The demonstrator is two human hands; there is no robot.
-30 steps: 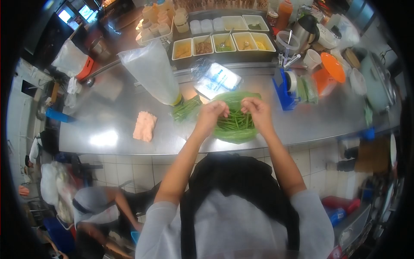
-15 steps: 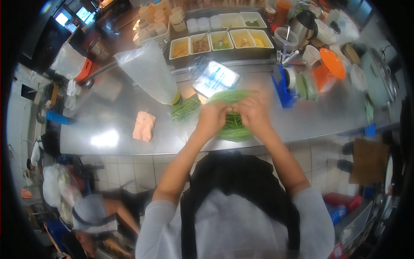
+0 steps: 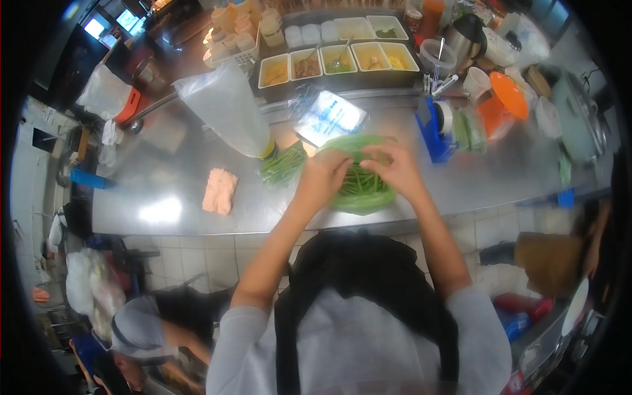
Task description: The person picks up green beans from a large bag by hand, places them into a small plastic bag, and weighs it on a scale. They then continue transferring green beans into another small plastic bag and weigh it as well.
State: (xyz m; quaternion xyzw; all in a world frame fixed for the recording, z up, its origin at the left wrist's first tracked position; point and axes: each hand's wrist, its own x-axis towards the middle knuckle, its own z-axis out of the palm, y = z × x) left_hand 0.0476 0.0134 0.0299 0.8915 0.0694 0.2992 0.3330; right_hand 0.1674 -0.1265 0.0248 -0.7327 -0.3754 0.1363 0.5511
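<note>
Leftmost on the desk (image 3: pixel 257 207) lies a loose bunch of stalks (image 3: pixel 282 164). Next, at the bag's nine o'clock, the left hand (image 3: pixel 322 179) curls its fingers, grip unclear. The thin, translucent green bag (image 3: pixel 362 204) gapes around slim, jumbled green stems (image 3: pixel 364 182). At three o'clock, the right hand (image 3: pixel 395 172) bends its fingers, thumb parted.

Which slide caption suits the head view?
Left hand and right hand over long green stalks in a green plastic bag on a grey metal counter.

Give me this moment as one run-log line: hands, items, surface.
left hand: over green bag, grip unclear | right hand: over bag, grip unclear | bag: holds green stalks | left of bag: cloth | surface: metal counter
</note>
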